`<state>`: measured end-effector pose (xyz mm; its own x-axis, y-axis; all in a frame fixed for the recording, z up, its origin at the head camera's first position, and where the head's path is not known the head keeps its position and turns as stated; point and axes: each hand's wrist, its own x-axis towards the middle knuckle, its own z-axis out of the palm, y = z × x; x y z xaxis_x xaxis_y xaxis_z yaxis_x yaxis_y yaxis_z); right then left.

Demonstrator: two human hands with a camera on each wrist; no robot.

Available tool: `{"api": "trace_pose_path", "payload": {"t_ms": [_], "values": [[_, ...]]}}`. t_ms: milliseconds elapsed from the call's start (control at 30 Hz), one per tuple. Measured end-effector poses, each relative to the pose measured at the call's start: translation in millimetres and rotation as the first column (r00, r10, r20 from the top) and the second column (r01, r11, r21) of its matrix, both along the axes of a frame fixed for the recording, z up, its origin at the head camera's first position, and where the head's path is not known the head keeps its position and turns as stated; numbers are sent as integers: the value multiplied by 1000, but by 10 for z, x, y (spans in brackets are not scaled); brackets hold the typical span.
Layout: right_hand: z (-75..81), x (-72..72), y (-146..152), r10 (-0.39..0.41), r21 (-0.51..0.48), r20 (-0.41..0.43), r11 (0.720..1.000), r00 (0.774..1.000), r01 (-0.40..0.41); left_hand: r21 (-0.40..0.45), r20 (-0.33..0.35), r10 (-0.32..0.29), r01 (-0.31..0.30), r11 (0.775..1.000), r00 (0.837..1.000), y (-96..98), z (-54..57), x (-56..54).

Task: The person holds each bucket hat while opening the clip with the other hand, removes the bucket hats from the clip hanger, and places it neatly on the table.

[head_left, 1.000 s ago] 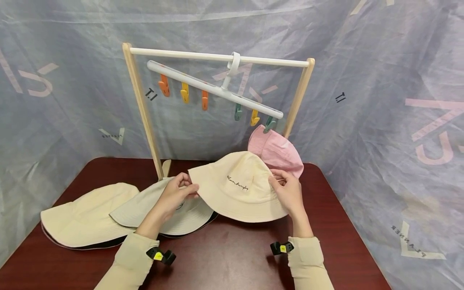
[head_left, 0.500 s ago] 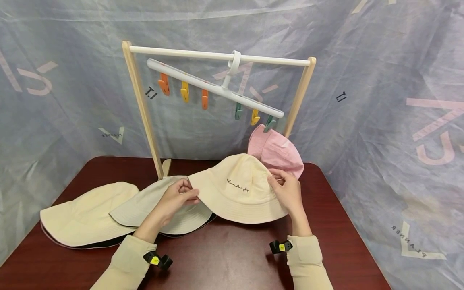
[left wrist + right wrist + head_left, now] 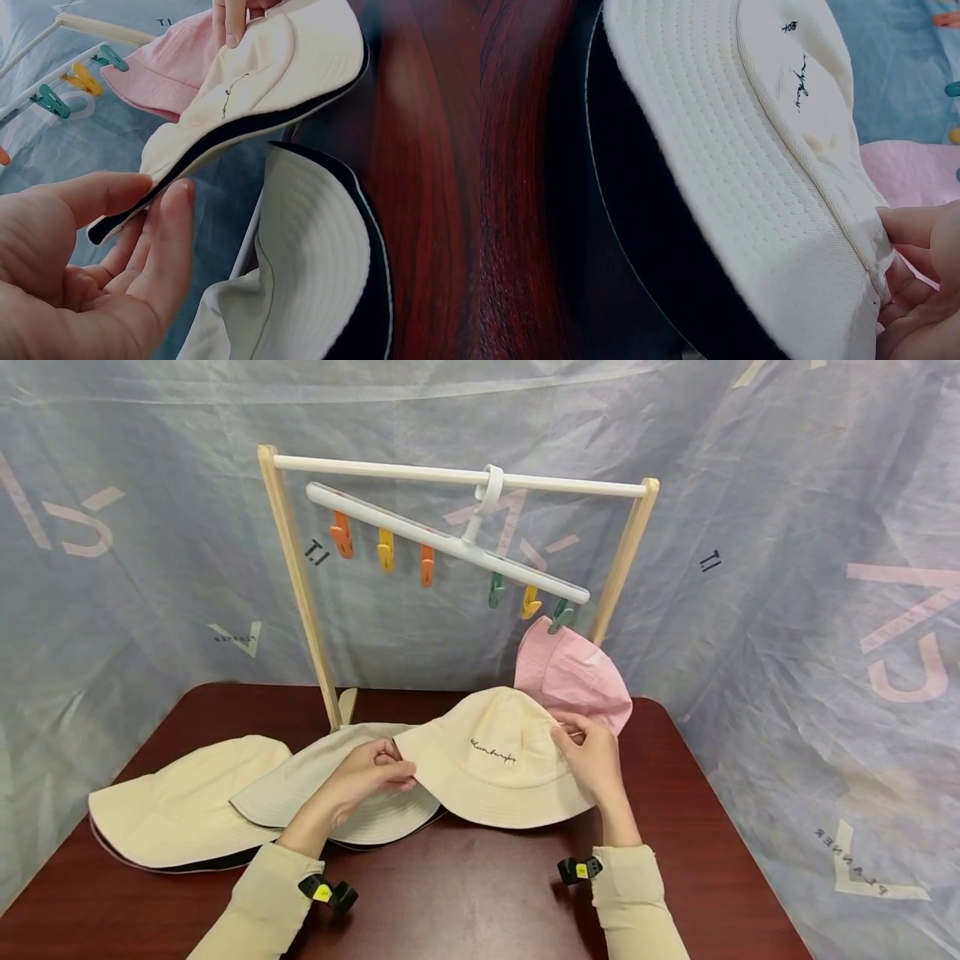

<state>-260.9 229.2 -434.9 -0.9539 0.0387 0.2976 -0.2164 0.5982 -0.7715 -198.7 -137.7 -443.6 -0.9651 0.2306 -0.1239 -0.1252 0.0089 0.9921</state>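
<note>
A cream bucket hat (image 3: 487, 760) with black script lettering is held up over the table between both hands. My left hand (image 3: 371, 777) pinches the left edge of its brim between thumb and fingers; the left wrist view shows the dark lining (image 3: 217, 139) there. On the other side my right hand (image 3: 592, 756) pinches the hat's right side, where the fabric bunches in the right wrist view. Behind it a pink bucket hat (image 3: 573, 677) hangs by its brim from a green clip (image 3: 560, 616), partly covered by the cream hat.
A white hanger (image 3: 450, 542) with several coloured clips slants from the rail of a wooden rack (image 3: 296, 568). A grey-green bucket hat (image 3: 300, 785) and a pale yellow bucket hat (image 3: 187, 802) lie at the left on the dark red table (image 3: 480, 902).
Both hands have lowered the cream hat slightly, keeping hold of it. The pink hat and the hanger stay in place.
</note>
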Motion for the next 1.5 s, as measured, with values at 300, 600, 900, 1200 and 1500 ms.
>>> {"api": "trace_pose_path", "payload": {"t_ms": [300, 600, 900, 1200, 1500], "values": [[-85, -30, -28, 37, -32, -6, 999, 999, -37, -52, 44, -28, 30, 998, 999, -7, -11, 10], [-159, -47, -44, 33, 3, 1, 999, 999, -33, -121, 43, -73, 77, 990, 996, -21, -62, 10], [-188, -32, -50, 60, 21, 7, 998, 998, -60, -228, 24, -79, 83, 970, 997, -8, -67, 26], [-228, -33, -33, 102, 0, 63, 995, 993, -102, -268, 19, -83, 85, 960, 996, 1, -74, 44], [-267, -46, -20, 169, 53, 69, 984, 983, -173, -344, 18, -79, 80, 935, 997, 6, -65, 61]]}}
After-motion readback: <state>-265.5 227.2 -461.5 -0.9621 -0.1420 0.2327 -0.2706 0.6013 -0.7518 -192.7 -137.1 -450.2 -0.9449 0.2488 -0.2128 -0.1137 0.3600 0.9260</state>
